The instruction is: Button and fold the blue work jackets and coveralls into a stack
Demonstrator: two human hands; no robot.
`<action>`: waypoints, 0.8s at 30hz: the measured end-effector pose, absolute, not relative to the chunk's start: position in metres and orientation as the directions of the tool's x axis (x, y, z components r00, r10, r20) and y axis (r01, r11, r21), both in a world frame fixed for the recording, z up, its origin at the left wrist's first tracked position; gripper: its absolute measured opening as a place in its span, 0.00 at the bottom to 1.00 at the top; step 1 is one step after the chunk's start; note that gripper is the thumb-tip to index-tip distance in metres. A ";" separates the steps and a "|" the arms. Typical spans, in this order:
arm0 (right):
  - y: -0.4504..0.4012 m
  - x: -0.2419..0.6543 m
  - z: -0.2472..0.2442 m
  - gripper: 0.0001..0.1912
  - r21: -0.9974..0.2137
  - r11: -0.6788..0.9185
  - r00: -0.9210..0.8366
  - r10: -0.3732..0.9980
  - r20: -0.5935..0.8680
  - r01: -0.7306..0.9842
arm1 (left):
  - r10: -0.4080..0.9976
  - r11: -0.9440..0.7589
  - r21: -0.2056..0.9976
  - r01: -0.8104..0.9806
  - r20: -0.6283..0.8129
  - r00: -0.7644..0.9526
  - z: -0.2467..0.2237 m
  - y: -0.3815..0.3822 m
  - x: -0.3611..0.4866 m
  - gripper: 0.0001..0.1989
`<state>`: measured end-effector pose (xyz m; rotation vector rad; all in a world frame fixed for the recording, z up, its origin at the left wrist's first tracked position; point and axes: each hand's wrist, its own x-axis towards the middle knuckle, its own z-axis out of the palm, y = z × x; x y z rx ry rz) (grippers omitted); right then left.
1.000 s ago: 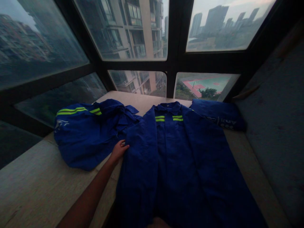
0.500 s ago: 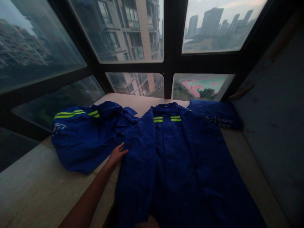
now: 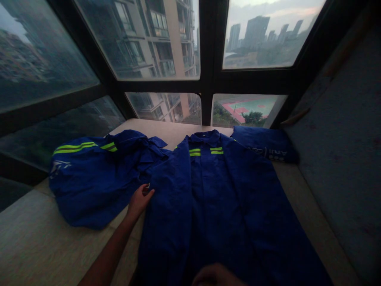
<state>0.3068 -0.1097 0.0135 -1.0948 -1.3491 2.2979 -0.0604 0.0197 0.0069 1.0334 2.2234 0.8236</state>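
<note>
A blue work jacket (image 3: 214,206) with yellow-green and grey reflective stripes on its chest lies front up, collar toward the window, its sleeves laid down over the front. My left hand (image 3: 139,201) is at the jacket's left side, thumb and fingers closed on the sleeve's edge. At the bottom of the view my right hand (image 3: 218,275) is over the lower front of the jacket. It is dark, blurred and cut off by the frame, so its fingers cannot be made out.
A second blue garment (image 3: 92,182) with the same stripes and a white print lies crumpled on the left. Behind the jacket on the right is a folded blue garment (image 3: 264,143) with white lettering. Both rest on a pale stone sill (image 3: 26,238) beneath dark-framed windows (image 3: 159,85); a wall (image 3: 342,159) stands right.
My right hand has come up and to the right over the jacket's lower front. My left hand stays at the sleeve's edge. The whole view has shifted slightly.
</note>
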 end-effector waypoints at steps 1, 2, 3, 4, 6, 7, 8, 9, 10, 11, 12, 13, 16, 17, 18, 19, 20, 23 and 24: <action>-0.091 0.318 0.014 0.19 -0.865 -0.477 -0.641 0.618 -0.455 0.155 | 0.804 0.519 0.704 0.484 -0.210 -0.557 0.006 0.023 -0.061 0.26; -0.069 0.330 0.014 0.19 -0.919 -0.350 -0.551 0.738 -0.391 0.183 | 0.804 0.522 0.694 0.496 -0.207 -0.557 0.005 0.026 -0.061 0.27; -0.046 0.341 0.013 0.19 -0.953 -0.148 -0.451 0.854 -0.258 0.265 | 0.804 0.525 0.686 0.504 -0.207 -0.557 0.005 0.029 -0.061 0.27; -0.023 0.352 0.011 0.20 -0.923 0.026 -0.336 0.935 -0.114 0.383 | 0.804 0.528 0.679 0.509 -0.207 -0.558 0.005 0.032 -0.059 0.27; 0.016 0.367 0.003 0.22 -0.744 0.264 -0.268 0.956 0.118 0.614 | 0.803 0.532 0.668 0.519 -0.205 -0.559 0.006 0.039 -0.054 0.25; 0.030 0.370 -0.003 0.23 -0.624 0.329 -0.283 0.943 0.176 0.709 | 0.805 0.530 0.666 0.525 -0.201 -0.558 0.007 0.042 -0.051 0.23; 0.040 0.371 -0.009 0.25 -0.507 0.372 -0.319 0.928 0.191 0.777 | 0.809 0.524 0.665 0.533 -0.193 -0.555 0.008 0.044 -0.049 0.21; 0.046 0.370 -0.016 0.25 -0.405 0.396 -0.354 0.918 0.178 0.824 | 0.815 0.514 0.665 0.541 -0.183 -0.549 0.009 0.047 -0.046 0.19; 0.049 0.368 -0.022 0.26 -0.325 0.406 -0.376 0.914 0.155 0.854 | 0.822 0.503 0.666 0.550 -0.173 -0.542 0.009 0.049 -0.044 0.18; 0.050 0.364 -0.028 0.26 -0.270 0.407 -0.386 0.913 0.132 0.872 | 0.828 0.493 0.666 0.560 -0.163 -0.536 0.009 0.051 -0.043 0.17; 0.050 0.360 -0.032 0.27 -0.237 0.404 -0.387 0.915 0.116 0.884 | 0.833 0.486 0.663 0.570 -0.154 -0.532 0.009 0.054 -0.042 0.16; 0.050 0.357 -0.036 0.27 -0.220 0.399 -0.384 0.917 0.107 0.890 | 0.835 0.484 0.657 0.579 -0.148 -0.530 0.008 0.057 -0.042 0.16; 0.055 0.350 -0.040 0.28 -0.207 0.383 -0.370 0.924 0.101 0.900 | 0.833 0.488 0.632 0.602 -0.133 -0.537 0.006 0.069 -0.047 0.14; 0.058 0.348 -0.040 0.28 -0.208 0.379 -0.367 0.925 0.099 0.902 | 0.832 0.490 0.624 0.609 -0.125 -0.540 0.005 0.074 -0.050 0.15; 0.062 0.347 -0.039 0.28 -0.209 0.376 -0.364 0.926 0.096 0.903 | 0.832 0.489 0.616 0.618 -0.116 -0.543 0.004 0.080 -0.051 0.15; 0.067 0.345 -0.038 0.28 -0.211 0.372 -0.360 0.928 0.093 0.904 | 0.832 0.487 0.608 0.627 -0.105 -0.544 0.004 0.086 -0.053 0.16; 0.072 0.343 -0.037 0.28 -0.212 0.365 -0.354 0.931 0.090 0.906 | 0.834 0.482 0.601 0.637 -0.092 -0.544 0.004 0.092 -0.054 0.17; 0.087 0.337 -0.035 0.28 -0.215 0.346 -0.335 0.938 0.088 0.913 | 0.842 0.464 0.589 0.662 -0.062 -0.536 0.003 0.111 -0.055 0.18; 0.091 0.335 -0.034 0.28 -0.215 0.342 -0.330 0.940 0.090 0.915 | 0.844 0.460 0.590 0.664 -0.058 -0.533 0.003 0.116 -0.055 0.18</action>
